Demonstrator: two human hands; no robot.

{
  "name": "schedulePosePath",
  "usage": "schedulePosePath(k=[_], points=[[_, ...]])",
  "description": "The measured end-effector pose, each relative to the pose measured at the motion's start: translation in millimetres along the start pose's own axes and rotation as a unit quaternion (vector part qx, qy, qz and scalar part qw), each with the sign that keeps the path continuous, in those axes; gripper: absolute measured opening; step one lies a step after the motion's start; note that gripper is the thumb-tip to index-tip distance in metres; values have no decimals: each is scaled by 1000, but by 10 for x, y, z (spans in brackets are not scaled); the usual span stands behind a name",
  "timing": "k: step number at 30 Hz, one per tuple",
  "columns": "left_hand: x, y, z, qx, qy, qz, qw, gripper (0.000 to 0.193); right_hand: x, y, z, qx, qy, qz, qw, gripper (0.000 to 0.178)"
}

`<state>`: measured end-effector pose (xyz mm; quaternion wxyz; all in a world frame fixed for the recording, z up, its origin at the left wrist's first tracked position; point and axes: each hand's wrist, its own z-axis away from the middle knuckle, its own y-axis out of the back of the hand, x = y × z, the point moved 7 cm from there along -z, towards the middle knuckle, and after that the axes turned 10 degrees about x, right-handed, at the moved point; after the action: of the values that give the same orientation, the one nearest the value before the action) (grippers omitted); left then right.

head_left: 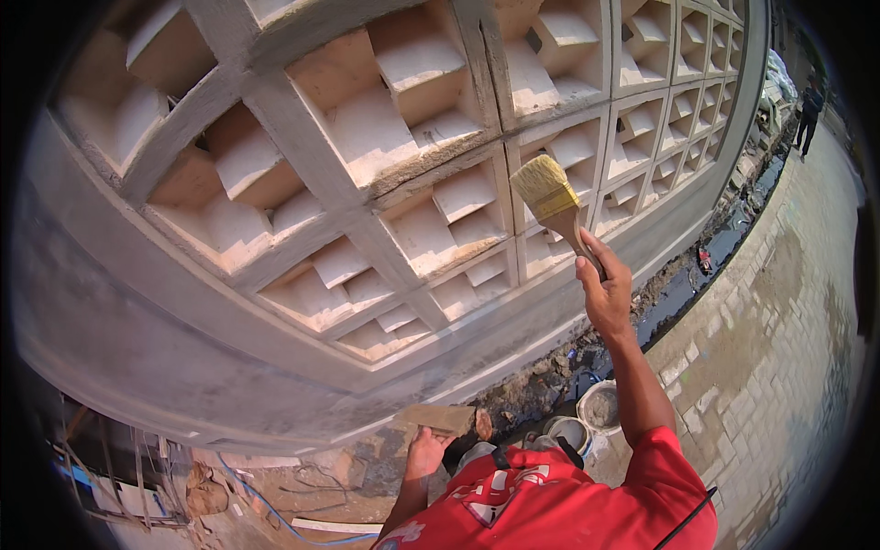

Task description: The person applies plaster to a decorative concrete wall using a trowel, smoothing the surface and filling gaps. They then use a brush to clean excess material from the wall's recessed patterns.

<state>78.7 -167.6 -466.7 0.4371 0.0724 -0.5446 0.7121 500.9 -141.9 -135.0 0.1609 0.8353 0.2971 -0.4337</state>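
My right hand [609, 291] is closed round the handle of a wide flat paintbrush [555, 199]. Its pale bristles point up and left, in front of the patterned block wall [279, 139]; I cannot tell whether they touch it. Low in the view, near my waist, my left hand [425, 453] grips a flat, brownish rectangular float [438, 419] by its underside. The wall has grey raised strips framing square openings, with pale angled blocks set inside them. A dark vertical crack or gap runs between two wall sections.
Two buckets [600, 406] with grey contents stand beside me. A drainage ditch [662, 321] with dark water and rubble follows the wall's foot. Paving [733, 385] stretches to the right, where a person [808, 117] stands far off. A blue hose [266, 502] lies at lower left.
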Motion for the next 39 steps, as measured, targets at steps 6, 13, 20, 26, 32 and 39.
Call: schedulePosePath(k=[6,13,20,26,32,39], points=[[73,-97,23,16,-45,-18,999,46,393,10,321,-79,-111,87,987,37],[-19,217,-12,32,4,21,999,49,-1240,103,-419,48,234,69,968,49],[225,73,-87,3,-34,11,999,51,-2439,-213,-1328,139,378,172,899,50],[215,169,8,16,-33,37,999,45,-1513,-438,-887,66,346,276,894,48],[257,471,70,10,-14,66,998,41,-715,-70,91,-43,209,287,934,49],[509,381,-8,5,-39,24,999,49,-1134,-202,-64,78,174,172,967,51]])
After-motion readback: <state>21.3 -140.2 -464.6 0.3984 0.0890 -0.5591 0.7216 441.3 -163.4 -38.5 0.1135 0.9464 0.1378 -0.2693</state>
